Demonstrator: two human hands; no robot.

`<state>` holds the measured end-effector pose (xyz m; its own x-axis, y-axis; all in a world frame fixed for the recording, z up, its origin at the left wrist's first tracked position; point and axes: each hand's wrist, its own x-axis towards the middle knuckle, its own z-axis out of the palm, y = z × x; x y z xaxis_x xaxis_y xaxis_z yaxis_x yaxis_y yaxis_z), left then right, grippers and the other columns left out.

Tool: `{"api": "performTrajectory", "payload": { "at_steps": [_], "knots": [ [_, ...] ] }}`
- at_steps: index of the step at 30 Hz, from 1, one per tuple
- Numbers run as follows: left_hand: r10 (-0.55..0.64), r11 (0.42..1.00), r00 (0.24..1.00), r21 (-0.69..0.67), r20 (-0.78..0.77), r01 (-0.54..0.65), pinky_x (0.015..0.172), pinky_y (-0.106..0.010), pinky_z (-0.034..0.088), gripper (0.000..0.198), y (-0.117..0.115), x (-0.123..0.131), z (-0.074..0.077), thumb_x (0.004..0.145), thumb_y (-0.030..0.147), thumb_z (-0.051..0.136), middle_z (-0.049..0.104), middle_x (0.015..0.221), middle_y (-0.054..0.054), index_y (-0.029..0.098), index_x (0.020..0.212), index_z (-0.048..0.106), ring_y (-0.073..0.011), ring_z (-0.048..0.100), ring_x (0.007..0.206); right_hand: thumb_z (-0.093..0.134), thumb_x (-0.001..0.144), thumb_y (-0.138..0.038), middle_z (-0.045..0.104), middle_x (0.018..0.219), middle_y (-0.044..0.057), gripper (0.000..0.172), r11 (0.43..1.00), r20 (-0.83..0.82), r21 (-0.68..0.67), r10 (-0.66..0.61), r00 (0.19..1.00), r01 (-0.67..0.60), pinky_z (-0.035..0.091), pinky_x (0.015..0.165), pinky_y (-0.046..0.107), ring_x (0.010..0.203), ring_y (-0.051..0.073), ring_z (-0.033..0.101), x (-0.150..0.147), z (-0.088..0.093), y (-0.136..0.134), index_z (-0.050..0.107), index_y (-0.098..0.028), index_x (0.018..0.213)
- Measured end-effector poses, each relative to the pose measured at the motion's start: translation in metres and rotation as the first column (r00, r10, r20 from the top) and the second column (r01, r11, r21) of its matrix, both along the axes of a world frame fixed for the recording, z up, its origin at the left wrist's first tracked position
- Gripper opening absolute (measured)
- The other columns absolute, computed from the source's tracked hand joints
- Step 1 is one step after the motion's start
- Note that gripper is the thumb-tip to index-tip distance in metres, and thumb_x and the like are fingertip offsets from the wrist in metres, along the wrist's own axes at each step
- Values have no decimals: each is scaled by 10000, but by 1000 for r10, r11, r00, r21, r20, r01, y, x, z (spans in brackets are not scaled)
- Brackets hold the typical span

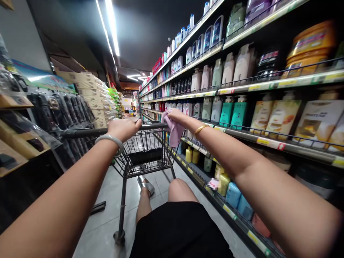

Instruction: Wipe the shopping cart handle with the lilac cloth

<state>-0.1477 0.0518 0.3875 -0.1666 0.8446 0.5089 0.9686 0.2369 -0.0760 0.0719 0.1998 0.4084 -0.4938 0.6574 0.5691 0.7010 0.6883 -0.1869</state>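
My left hand (123,129) is wrapped round the dark handle of a shopping cart (150,126), with a pale bangle on its wrist. At the right end of that handle, my right hand (176,116) is closed on a pink cloth (175,134), which hangs down beside the cart. The cloth hides whether these fingers also grip the handle. Below the handle, the wire basket (143,145) shows a black panel and bare mesh where I can see into it. A gold bangle sits on my right wrist.
Shelves (242,132) of shampoo and pump bottles run along the right, close to the cart. On the left hang dark packaged goods (64,107), with stacked boxes (91,93) behind them. A tiled floor (104,229) lies underfoot, and the aisle stretches ahead.
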Motion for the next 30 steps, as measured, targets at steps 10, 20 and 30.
{"api": "performTrajectory", "payload": {
  "at_steps": [10,20,30],
  "knots": [
    [129,991,988,-14,-86,-130,783,-427,509,784,3,11,-5,978,620,122,752,1071,-199,175,1010,767,-375,691,1034,470,938,-233,629,1343,94,445,979,-154,197,73,985,-42,486,894,354,1137,242,594,18,-10,-21,543,-276,1374],
    [113,993,986,-22,-119,-116,781,-400,494,751,1,24,-7,996,573,127,756,1076,-196,186,1153,750,-343,700,998,553,946,-480,647,1200,110,342,938,2,92,335,942,-334,456,983,406,1135,269,571,64,-20,-43,652,-203,1118],
    [134,991,984,3,-115,-135,787,-403,507,821,2,25,-9,982,618,104,759,1084,-216,152,1031,778,-355,706,1017,843,724,-364,604,1271,82,595,951,114,-8,309,944,-310,480,950,388,1140,270,569,59,-2,-24,605,-293,1265]
  ]
}}
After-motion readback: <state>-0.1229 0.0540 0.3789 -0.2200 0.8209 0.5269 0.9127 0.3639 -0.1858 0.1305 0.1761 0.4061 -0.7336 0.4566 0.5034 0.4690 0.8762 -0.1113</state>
